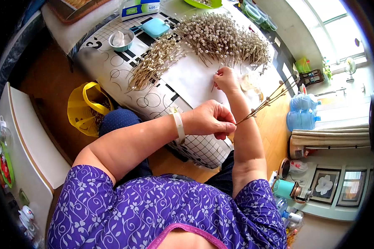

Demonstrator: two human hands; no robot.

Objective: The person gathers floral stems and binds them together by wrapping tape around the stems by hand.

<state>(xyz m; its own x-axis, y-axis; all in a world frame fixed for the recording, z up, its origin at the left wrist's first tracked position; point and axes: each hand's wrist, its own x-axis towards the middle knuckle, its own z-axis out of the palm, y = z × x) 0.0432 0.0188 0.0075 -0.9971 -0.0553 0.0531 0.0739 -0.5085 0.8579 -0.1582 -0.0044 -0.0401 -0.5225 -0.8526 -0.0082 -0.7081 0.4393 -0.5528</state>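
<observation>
Purple patterned shirt [166, 211] at six o'clock, nearest us. Left hand [210, 119] at centre — thumb and fingertips pinched together on few budded twigs [265, 102], which point to two o'clock across right forearm [249, 145]. Right hand [227, 79] at one o'clock, fingers curled close on thin stem [212, 87], above white sheet [187, 79]. Beyond, at one, we see large twig heap [216, 35]; at eleven, smaller twig heap [156, 62]. Farther — blue water bottles [301, 119] at three.
</observation>
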